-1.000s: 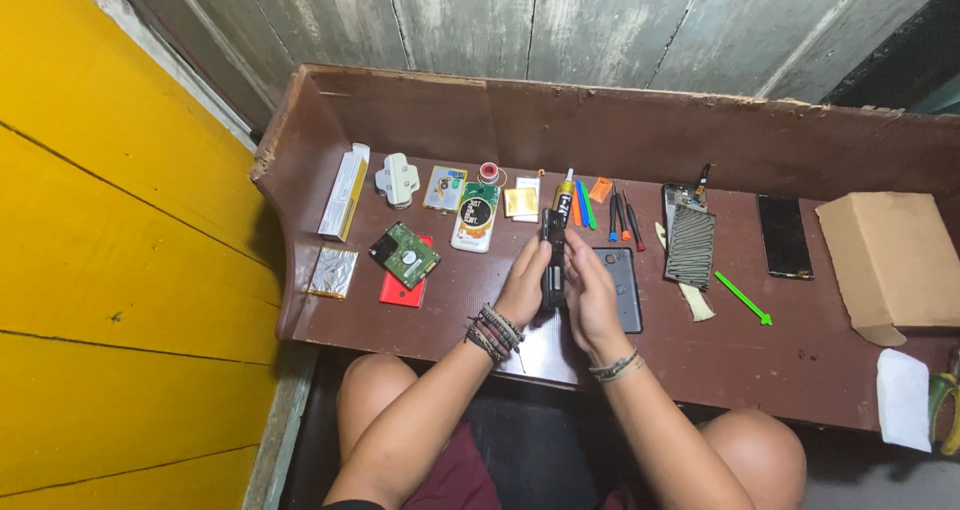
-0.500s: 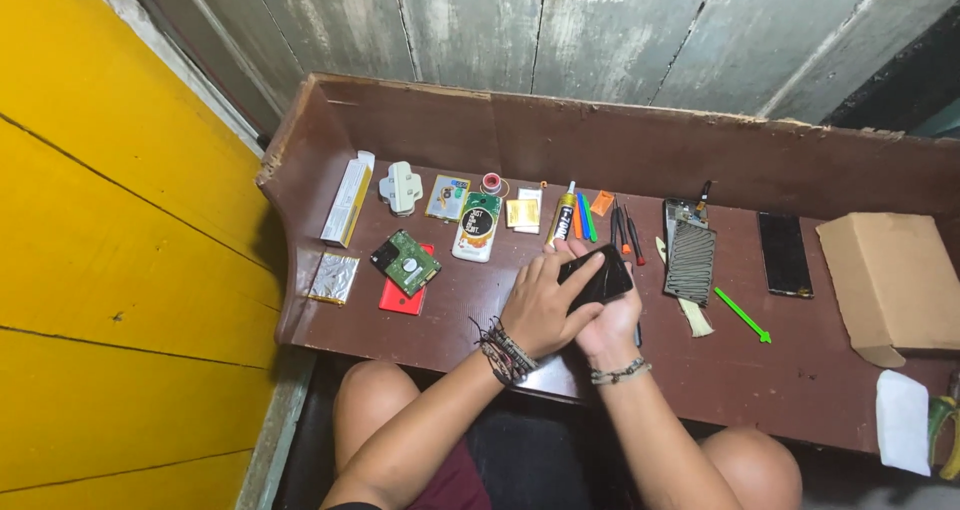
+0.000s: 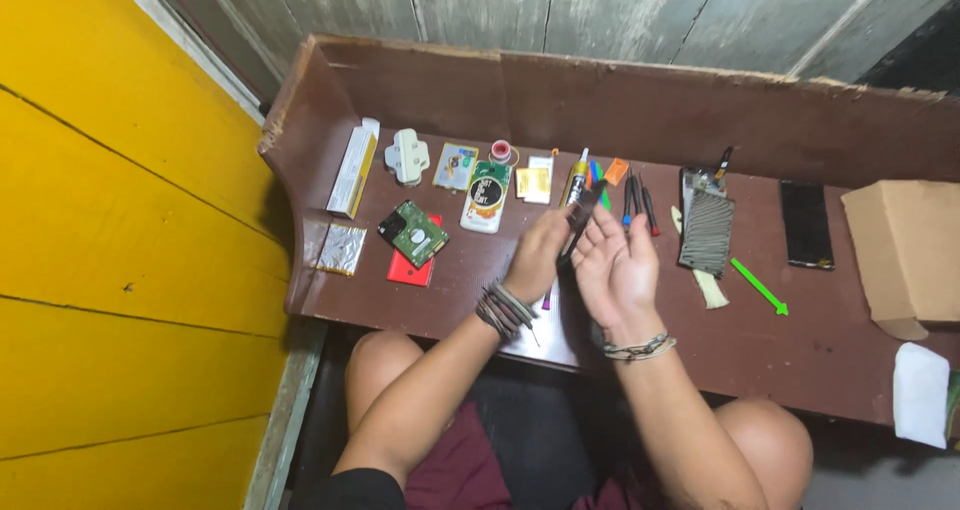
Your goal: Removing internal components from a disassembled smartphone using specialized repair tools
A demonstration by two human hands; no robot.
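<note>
Yellow plank wall (image 3: pixel 110 220) at left. Weathered grey board wall (image 3: pixel 560 10) behind. Dark brown wooden bench (image 3: pixel 800 340) with raised back edge. On bench, left to right: long pale box (image 3: pixel 354 168), silver foil packet (image 3: pixel 341 248), green circuit board (image 3: pixel 413 232) on red card, screwdrivers (image 3: pixel 636 196), grey ribbed piece (image 3: pixel 707 232), green stick (image 3: pixel 758 286), black phone (image 3: pixel 805 223), cardboard box (image 3: pixel 905 250). Centre: left hand (image 3: pixel 538 252) pinches thin dark phone (image 3: pixel 580 222), held edge-on above bench; right hand (image 3: pixel 617 270) open, fingers spread, just beside it.

We see bare bench (image 3: pixel 800 345) along its front edge; screwdrivers (image 3: pixel 638 202), a grey mesh piece (image 3: pixel 706 232) and a cardboard box (image 3: pixel 905 250) crowd the back.
</note>
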